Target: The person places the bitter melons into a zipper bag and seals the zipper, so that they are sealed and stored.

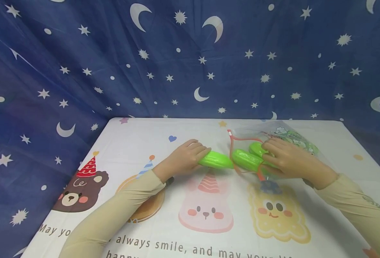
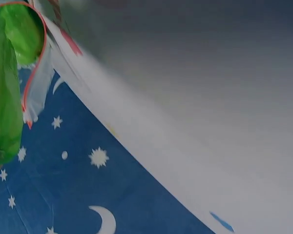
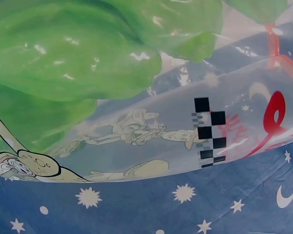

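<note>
My left hand (image 1: 185,157) grips the left end of a bright green plastic cucumber (image 1: 217,160). Its other end is right at the mouth of a clear printed bag (image 1: 249,132) with an orange-red edge. More green cucumbers (image 1: 246,160) lie inside the bag, partly covered by my right hand (image 1: 285,157), whose curled fingers hold the bag near its opening. The left wrist view has the held cucumber (image 2: 4,107) at its left edge, beside the bag's red rim. Through the film, the right wrist view shows several cucumbers (image 3: 78,53) close up; no fingers appear there.
Everything is over a table with a white cloth (image 1: 151,136) printed with cartoon figures and lettering. A dark blue curtain (image 1: 164,86) with moons and stars hangs behind the table and along its left side. The bag's printed end reaches toward the back right.
</note>
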Motion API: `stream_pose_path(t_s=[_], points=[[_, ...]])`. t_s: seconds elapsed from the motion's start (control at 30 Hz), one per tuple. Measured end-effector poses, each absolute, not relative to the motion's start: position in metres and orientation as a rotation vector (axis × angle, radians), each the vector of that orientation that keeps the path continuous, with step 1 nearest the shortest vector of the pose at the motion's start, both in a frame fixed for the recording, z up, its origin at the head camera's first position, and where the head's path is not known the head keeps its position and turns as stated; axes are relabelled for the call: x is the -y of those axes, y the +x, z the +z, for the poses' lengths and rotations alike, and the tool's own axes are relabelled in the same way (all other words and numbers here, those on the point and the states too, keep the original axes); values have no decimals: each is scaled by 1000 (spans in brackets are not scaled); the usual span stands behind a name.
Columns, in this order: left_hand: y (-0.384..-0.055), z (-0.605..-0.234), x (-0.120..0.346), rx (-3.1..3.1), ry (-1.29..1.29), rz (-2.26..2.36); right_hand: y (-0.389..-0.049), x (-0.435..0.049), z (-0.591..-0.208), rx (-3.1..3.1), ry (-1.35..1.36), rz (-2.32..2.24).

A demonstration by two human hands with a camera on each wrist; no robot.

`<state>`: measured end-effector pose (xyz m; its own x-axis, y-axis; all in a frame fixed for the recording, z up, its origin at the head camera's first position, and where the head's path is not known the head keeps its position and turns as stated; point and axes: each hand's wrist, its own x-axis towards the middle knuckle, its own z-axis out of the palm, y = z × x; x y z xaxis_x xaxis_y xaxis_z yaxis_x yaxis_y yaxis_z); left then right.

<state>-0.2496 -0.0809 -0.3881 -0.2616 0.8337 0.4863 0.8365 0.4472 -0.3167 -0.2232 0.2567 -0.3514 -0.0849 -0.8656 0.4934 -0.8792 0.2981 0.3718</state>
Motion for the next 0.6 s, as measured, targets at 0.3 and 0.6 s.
stream_pose_path(t_s=[0.3, 0.6], points=[[-250, -391, 63, 2170, -1361, 5, -223, -253, -350, 1910, 1561, 56], [-256, -395, 53, 2217, -1353, 17, -225, -250, -351, 1861, 1568, 88]])
